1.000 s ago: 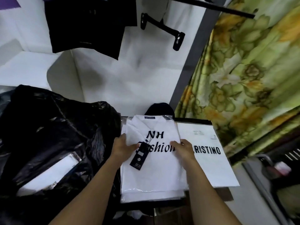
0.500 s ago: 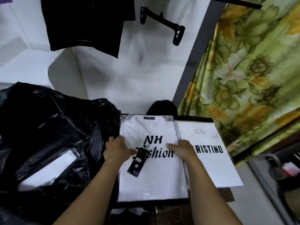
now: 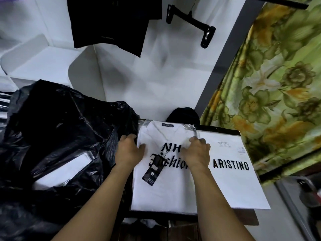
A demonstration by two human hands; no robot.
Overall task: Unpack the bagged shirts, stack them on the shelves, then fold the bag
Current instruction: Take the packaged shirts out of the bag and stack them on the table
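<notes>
While both hands clamp its side edges, the top pack lies flat.
Shirt pack (image 3: 173, 188): white, clear-wrapped, printed "NH Fashion"; rests on a dark-edged surface (image 3: 156, 214), its right edge meeting the ARISTINO pack (image 3: 234, 185).
Left hand (image 3: 129, 150): thumb on top, fingers curled over the pack's left edge, gripping.
Right hand (image 3: 198, 152): fingers bent over the upper right edge, gripping the wrap.
Hang tag (image 3: 152, 174): dark, lying on the shirt front between the wrists.
Black bag (image 3: 60, 127): crumpled, just left of the shirt pack; one white pack (image 3: 64, 169) shows in its folds.
Background: floral curtain (image 3: 278, 84) to the right; black hanger (image 3: 191, 23) and dark garment (image 3: 111, 23) overhead.
</notes>
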